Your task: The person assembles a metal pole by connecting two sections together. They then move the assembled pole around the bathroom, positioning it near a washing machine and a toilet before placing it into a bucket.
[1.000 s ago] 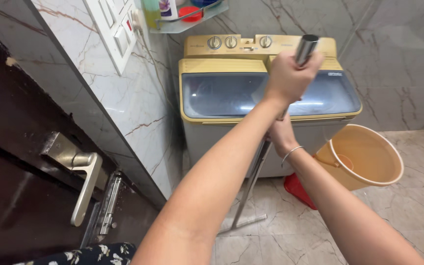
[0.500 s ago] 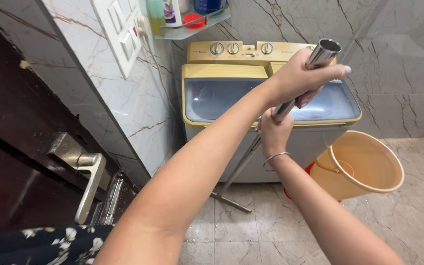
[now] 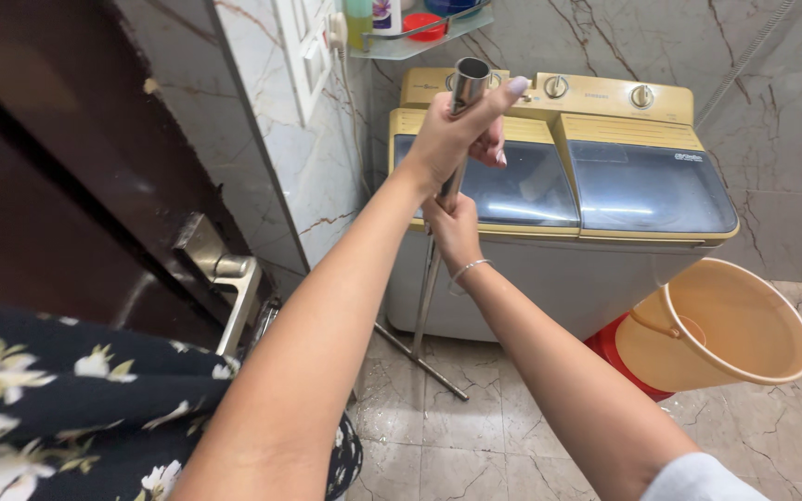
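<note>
Your left hand point(image 3: 452, 139) is wrapped around the top of a metal pole point(image 3: 431, 278), its fingers point(image 3: 503, 97) closed tight just below the pole's open tube end. Your right hand point(image 3: 452, 232) grips the same pole lower down, fingers curled round it, with a thin bangle point(image 3: 469, 271) on the wrist. The pole runs nearly upright, leaning slightly, from your hands down to the tiled floor point(image 3: 475, 436), where a crossbar point(image 3: 424, 362) at its foot lies flat on the tiles just in front of the washing machine point(image 3: 605, 186).

That machine, cream and yellow with two tinted lids and three knobs along the back panel, stands directly behind the pole, close enough that its front face blocks any push forward. To your right, a peach plastic bucket point(image 3: 726, 325) lies tipped on its side, mouth facing you, near the machine's right corner, with something red point(image 3: 605, 348) tucked behind it. The pole and the bucket are well apart.

On your left, a dark wooden door point(image 3: 67, 186) with a metal lever handle point(image 3: 229, 283) sits close to your left arm, and a marble wall point(image 3: 234, 121) carrying a white switch plate point(image 3: 303, 46) hems in that side. Above the machine, a glass corner shelf point(image 3: 410, 42) holds bottles and a red lid. Your flowered dark garment point(image 3: 48, 408) fills the lower left corner.
</note>
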